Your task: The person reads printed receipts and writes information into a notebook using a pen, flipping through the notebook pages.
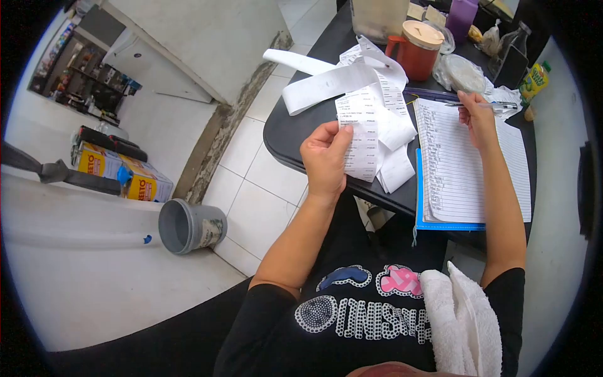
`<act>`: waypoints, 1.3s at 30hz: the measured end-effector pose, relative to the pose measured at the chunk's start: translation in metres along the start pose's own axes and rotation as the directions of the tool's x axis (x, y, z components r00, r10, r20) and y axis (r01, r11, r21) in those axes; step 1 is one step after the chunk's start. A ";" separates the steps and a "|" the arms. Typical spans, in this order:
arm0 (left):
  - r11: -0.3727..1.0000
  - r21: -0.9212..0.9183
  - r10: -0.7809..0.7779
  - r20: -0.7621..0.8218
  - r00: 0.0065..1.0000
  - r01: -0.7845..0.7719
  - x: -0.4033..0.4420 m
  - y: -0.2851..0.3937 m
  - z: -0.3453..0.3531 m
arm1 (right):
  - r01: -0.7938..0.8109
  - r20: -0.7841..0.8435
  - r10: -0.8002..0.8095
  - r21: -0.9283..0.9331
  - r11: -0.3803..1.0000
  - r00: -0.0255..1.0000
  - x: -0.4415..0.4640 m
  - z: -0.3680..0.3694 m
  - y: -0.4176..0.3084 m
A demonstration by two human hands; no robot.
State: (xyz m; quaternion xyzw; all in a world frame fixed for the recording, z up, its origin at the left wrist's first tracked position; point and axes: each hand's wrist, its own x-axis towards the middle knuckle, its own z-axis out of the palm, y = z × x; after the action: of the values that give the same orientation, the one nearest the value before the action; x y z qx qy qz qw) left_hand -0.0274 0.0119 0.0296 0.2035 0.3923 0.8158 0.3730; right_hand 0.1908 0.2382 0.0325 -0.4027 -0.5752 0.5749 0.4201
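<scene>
My left hand [326, 154] pinches a long printed paper receipt [361, 147] near the table's front left edge, its thumb on top of the print. Loops of the same white paper strip pile up behind and beside it. In my right hand [477, 119] is a pen [455, 104], held over the upper part of an open lined notebook [461, 169]. Handwriting runs down the notebook's left side. A blue cover shows under its left and lower edges. The notebook lies just right of the receipt.
On the black table [292, 135] stand a red mug [419, 53] with a lid, a clear container [380, 19], a purple tumbler [461, 19], a glass bottle [512, 47] and plastic bags. A grey bucket [191, 226] is on the floor at left, near yellow boxes [122, 173].
</scene>
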 end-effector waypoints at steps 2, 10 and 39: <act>1.000 0.007 0.003 -0.005 1.000 -0.003 0.000 -0.001 0.000 | -0.021 -0.002 0.021 -0.005 1.000 1.000 0.004 -0.002 0.002; 0.996 0.070 0.053 0.003 0.999 -0.053 0.000 -0.006 -0.001 | -0.016 0.019 0.014 0.111 0.994 1.000 0.010 0.002 0.032; 0.965 0.249 0.072 0.039 0.997 -0.080 0.018 -0.018 -0.042 | 0.130 -0.147 -0.187 -0.334 0.934 0.971 0.009 0.007 0.037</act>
State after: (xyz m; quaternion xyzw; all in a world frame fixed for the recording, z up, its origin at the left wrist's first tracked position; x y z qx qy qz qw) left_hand -0.0571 0.0130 -0.0097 0.2759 0.4785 0.7703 0.3186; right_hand 0.1801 0.2450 -0.0041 -0.4672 -0.6525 0.3995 0.4432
